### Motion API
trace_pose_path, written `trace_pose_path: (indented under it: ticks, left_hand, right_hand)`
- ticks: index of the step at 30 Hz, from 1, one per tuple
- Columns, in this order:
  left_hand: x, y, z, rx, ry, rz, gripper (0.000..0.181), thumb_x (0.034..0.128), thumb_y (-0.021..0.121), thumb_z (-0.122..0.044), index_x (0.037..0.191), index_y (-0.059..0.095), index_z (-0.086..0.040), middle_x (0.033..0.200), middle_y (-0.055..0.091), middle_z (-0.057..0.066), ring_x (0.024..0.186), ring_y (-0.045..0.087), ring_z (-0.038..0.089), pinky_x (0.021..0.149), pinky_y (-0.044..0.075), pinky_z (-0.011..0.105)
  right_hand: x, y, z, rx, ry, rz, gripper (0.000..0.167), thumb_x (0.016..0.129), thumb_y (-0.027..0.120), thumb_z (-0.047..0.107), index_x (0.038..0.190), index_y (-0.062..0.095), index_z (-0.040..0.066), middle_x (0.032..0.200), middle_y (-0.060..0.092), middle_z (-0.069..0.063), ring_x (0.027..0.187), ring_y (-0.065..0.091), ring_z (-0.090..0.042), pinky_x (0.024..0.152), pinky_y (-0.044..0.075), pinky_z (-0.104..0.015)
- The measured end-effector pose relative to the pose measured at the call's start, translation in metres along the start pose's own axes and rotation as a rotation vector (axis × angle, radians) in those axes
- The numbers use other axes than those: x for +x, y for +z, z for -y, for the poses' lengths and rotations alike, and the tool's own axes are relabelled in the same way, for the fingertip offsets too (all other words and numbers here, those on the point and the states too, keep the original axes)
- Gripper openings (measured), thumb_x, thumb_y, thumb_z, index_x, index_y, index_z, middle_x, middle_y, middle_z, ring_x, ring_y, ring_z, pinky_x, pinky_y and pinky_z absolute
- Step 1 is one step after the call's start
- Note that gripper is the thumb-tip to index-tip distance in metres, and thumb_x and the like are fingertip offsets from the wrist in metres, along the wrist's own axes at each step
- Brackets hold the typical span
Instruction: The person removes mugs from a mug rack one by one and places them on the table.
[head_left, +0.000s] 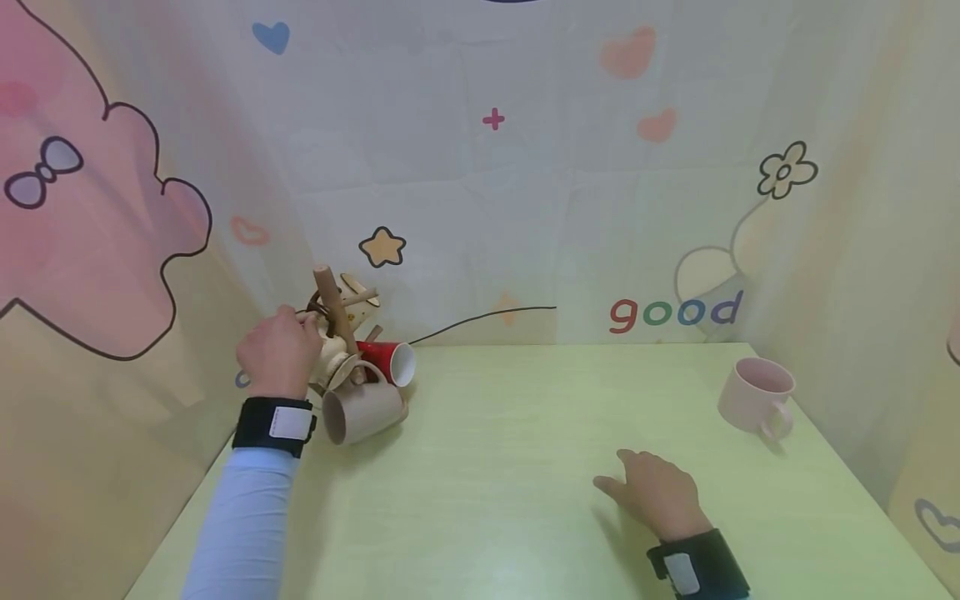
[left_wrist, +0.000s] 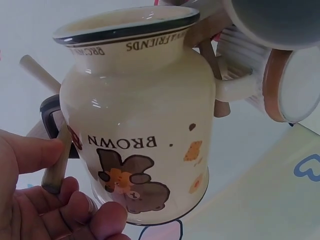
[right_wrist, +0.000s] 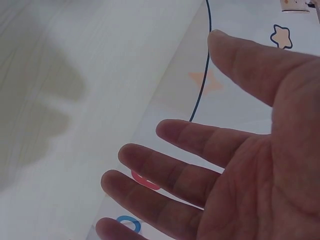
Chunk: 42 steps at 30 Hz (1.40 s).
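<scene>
A wooden mug tree (head_left: 330,292) stands at the back left with several mugs hung on its pegs. My left hand (head_left: 281,354) is at its left side, where thumb and fingers pinch the end of a peg (left_wrist: 55,170). On that peg hangs a cream mug (left_wrist: 145,100) with a bear print and the word BROWN, its dark handle around the wood. A red cup (head_left: 386,361) and a grey-beige mug (head_left: 363,412) hang on the right side. My right hand (head_left: 660,493) hovers above the table, fingers spread and holding nothing.
A pale pink mug (head_left: 753,396) stands upright near the right edge of the light green table (head_left: 510,467). Behind the table hangs a printed curtain (head_left: 450,167). Another cream mug (head_left: 360,302) hangs at the back of the tree.
</scene>
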<state>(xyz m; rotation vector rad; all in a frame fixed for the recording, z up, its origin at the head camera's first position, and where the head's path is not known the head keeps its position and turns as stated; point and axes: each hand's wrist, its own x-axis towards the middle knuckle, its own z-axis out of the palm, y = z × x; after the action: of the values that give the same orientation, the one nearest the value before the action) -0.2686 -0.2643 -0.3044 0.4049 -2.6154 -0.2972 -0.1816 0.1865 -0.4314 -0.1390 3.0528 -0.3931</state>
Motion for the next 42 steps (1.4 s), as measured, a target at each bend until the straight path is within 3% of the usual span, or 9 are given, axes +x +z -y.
trace_pose_path:
  ticks: [9, 15, 21, 27, 30, 39, 42]
  left_hand:
    - [-0.003, 0.003, -0.006, -0.024, 0.002, -0.036, 0.044, 0.0999, 0.049, -0.036, 0.098, 0.06, 0.007, 0.09, 0.064, 0.036, 0.083, 0.063, 0.052, 0.065, 0.048, 0.061]
    - [-0.008, 0.005, -0.002, -0.067, -0.011, -0.024, 0.048, 0.1021, 0.046, -0.04, 0.105, 0.056, 0.007, 0.092, 0.063, 0.032, 0.084, 0.063, 0.051, 0.065, 0.048, 0.059]
    - [-0.014, 0.009, 0.01, -0.207, -0.107, -0.071, 0.065, 0.0975, 0.049, -0.056, 0.124, 0.051, 0.004, 0.109, 0.06, 0.029, 0.09, 0.061, 0.05, 0.064, 0.046, 0.06]
    - [-0.021, 0.014, 0.023, -0.36, -0.206, -0.108, 0.091, 0.0896, 0.048, -0.073, 0.14, 0.041, 0.003, 0.133, 0.051, 0.029, 0.106, 0.057, 0.05, 0.079, 0.044, 0.063]
    - [-0.025, 0.017, 0.027, -0.425, -0.248, -0.064, 0.1, 0.0875, 0.044, -0.078, 0.146, 0.034, 0.003, 0.14, 0.044, 0.031, 0.112, 0.052, 0.052, 0.087, 0.04, 0.065]
    - [-0.027, 0.031, 0.041, -0.597, -0.344, 0.15, 0.114, 0.086, 0.035, -0.082, 0.152, 0.017, 0.008, 0.147, 0.032, 0.037, 0.129, 0.036, 0.057, 0.102, 0.029, 0.069]
    - [-0.029, 0.035, 0.044, -0.662, -0.353, 0.224, 0.117, 0.0856, 0.033, -0.083, 0.151, 0.014, 0.011, 0.147, 0.028, 0.04, 0.125, 0.041, 0.056, 0.1, 0.036, 0.065]
  right_hand:
    - [0.0, -0.002, -0.001, 0.004, 0.002, 0.005, 0.06, 0.091, 0.065, 0.044, 0.124, 0.062, -0.006, 0.115, 0.065, -0.027, 0.107, 0.061, -0.046, 0.079, 0.052, -0.058]
    - [0.0, -0.003, -0.001, 0.007, 0.004, 0.012, 0.06, 0.092, 0.064, 0.045, 0.124, 0.062, -0.006, 0.115, 0.065, -0.027, 0.108, 0.061, -0.046, 0.081, 0.051, -0.059]
    - [0.0, -0.003, -0.002, 0.008, -0.003, 0.002, 0.061, 0.091, 0.065, 0.046, 0.124, 0.062, -0.006, 0.114, 0.066, -0.027, 0.106, 0.061, -0.046, 0.078, 0.052, -0.058]
    - [0.0, -0.003, -0.002, 0.0, 0.001, 0.003, 0.061, 0.092, 0.064, 0.046, 0.125, 0.062, -0.005, 0.115, 0.065, -0.027, 0.106, 0.061, -0.046, 0.079, 0.052, -0.058]
    - [0.0, -0.004, -0.002, 0.0, 0.001, 0.006, 0.062, 0.091, 0.064, 0.047, 0.125, 0.062, -0.005, 0.114, 0.066, -0.027, 0.106, 0.062, -0.046, 0.078, 0.052, -0.058]
    - [0.0, -0.004, -0.001, 0.006, 0.004, 0.005, 0.061, 0.092, 0.064, 0.046, 0.125, 0.062, -0.005, 0.115, 0.065, -0.027, 0.107, 0.061, -0.047, 0.079, 0.051, -0.059]
    - [0.0, -0.005, -0.001, 0.007, 0.002, 0.002, 0.061, 0.092, 0.064, 0.046, 0.124, 0.062, -0.005, 0.115, 0.065, -0.028, 0.107, 0.061, -0.047, 0.079, 0.051, -0.059]
